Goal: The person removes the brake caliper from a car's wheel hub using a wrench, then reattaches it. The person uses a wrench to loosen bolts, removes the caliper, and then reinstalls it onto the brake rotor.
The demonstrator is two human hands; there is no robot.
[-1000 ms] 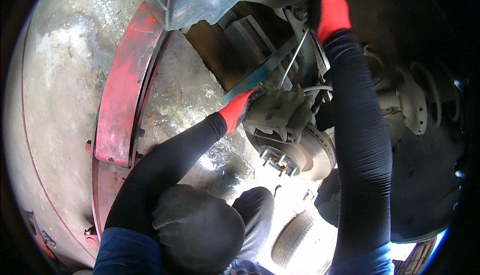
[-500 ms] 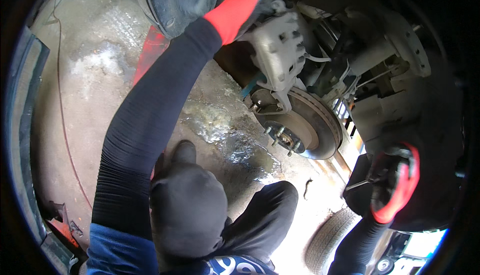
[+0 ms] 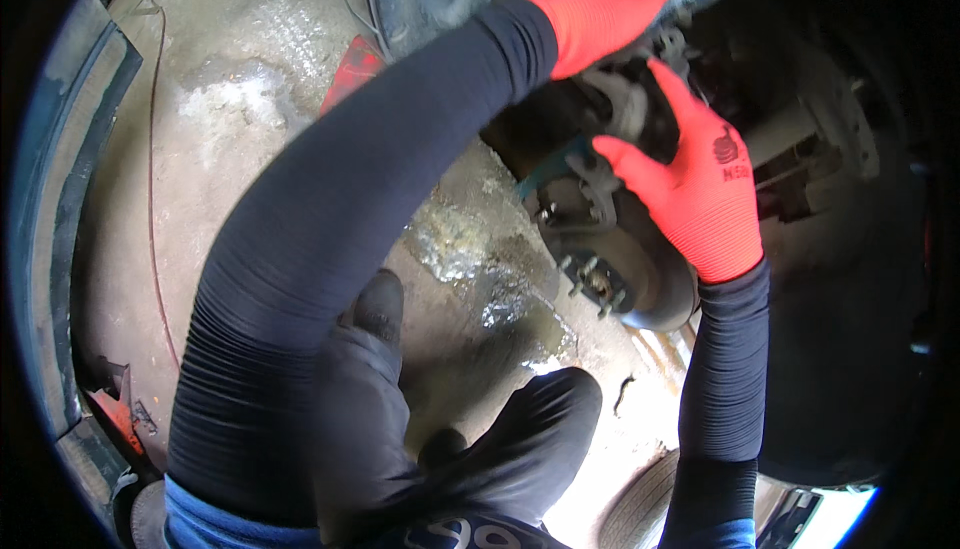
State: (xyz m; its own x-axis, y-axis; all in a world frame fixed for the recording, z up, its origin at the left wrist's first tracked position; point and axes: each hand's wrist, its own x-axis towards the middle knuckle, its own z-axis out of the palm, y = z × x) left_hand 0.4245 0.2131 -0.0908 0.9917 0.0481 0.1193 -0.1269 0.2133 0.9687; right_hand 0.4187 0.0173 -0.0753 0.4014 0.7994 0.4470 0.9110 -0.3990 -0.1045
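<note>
My left hand point(image 3: 630, 24), in a red glove with dark fingers, reaches across the top and closes on the end of the brake caliper point(image 3: 668, 49). Shadow and the glove hide most of that grip. My right hand point(image 3: 695, 184), also red-gloved, is raised just below, its thumb and forefinger spread wide beside the caliper. Its other fingers are hidden, and no tool shows in it. Beneath the thumb is the caliper bracket point(image 3: 597, 189), by the brake disc point(image 3: 665, 284). The wheel hub point(image 3: 597, 284) with its bare studs faces me.
A loose tyre point(image 3: 640, 509) stands at the lower right. Wet, stained concrete floor point(image 3: 240, 219) spreads to the left, with a thin cable point(image 3: 155, 199) along it. A red piece point(image 3: 352, 69) shows behind my left arm. The dark wheel arch point(image 3: 830, 349) fills the right side.
My right hand has come up and left from the lower right, where it held a slim tool. My left hand has moved right with the caliper, which now appears shifted and darker. The view has shifted slightly.
</note>
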